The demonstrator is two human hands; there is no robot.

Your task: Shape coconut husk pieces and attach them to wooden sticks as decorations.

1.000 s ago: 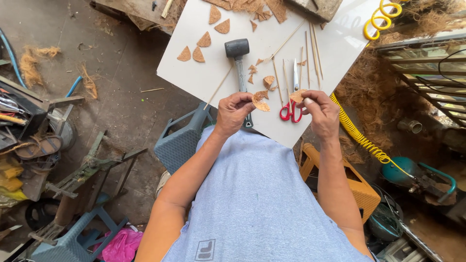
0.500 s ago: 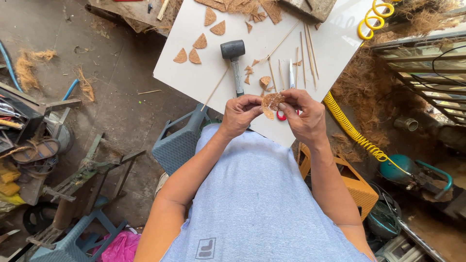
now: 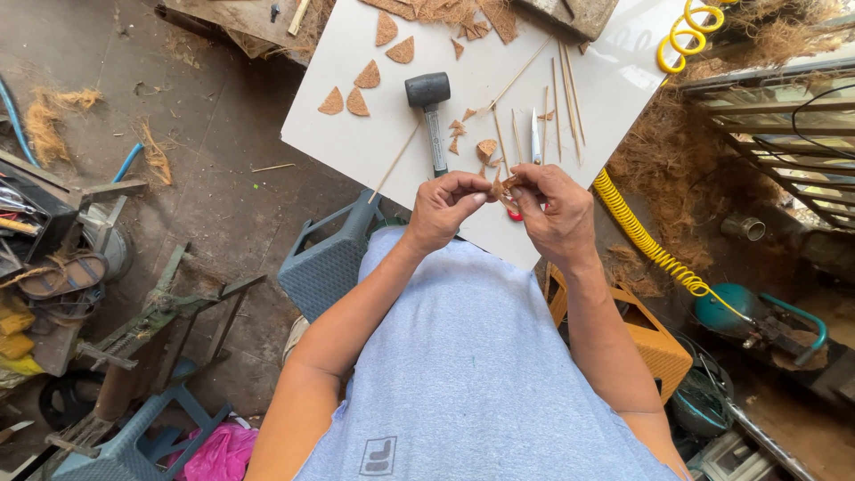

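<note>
both hands, left hand [image 3: 443, 210] and right hand [image 3: 557, 209], pinch a small brown chip [image 3: 508, 185] between fingertips just above the white desk [image 3: 374, 134] edge, near the mallet [image 3: 430, 105] and sticks [image 3: 561, 85], apparently mid-fitting; next needs steady fine alignment.

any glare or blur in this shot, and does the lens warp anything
Head view: sharp throughout, daylight even; mild glare whitens the white board at its far corner; wide lens bends the edges; small brown piece between the hands is partly hidden by fingers.
</note>
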